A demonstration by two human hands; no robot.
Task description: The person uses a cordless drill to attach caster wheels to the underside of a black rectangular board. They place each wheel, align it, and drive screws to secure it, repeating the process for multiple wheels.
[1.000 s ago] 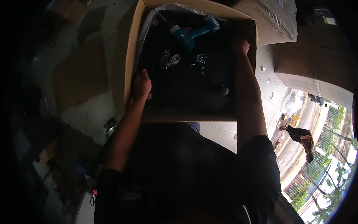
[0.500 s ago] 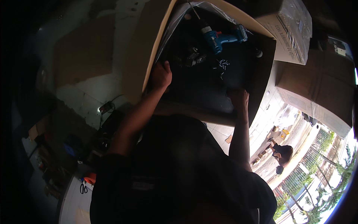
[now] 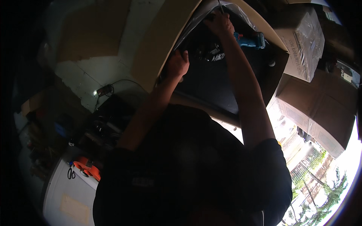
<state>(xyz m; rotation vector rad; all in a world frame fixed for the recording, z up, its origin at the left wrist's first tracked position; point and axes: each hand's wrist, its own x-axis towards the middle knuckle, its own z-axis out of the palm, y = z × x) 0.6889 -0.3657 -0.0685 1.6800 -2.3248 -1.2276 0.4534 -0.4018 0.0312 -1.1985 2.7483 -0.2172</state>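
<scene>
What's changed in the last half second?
The right hand left the near-right part of the black panel for its far end, over the drill's front; its grip is hidden. The forearm now hides the screws. Unchanged: left hand by the box's left wall, drill lying in place.

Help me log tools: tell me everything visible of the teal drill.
The teal drill lies on a black surface, its plastic-looking handle and dark-ended base pointing right. A red patch shows at the handle's left end. The right hand and forearm hide its body; any grip is unclear. A thin rod, probably its bit, shows beyond.
</scene>
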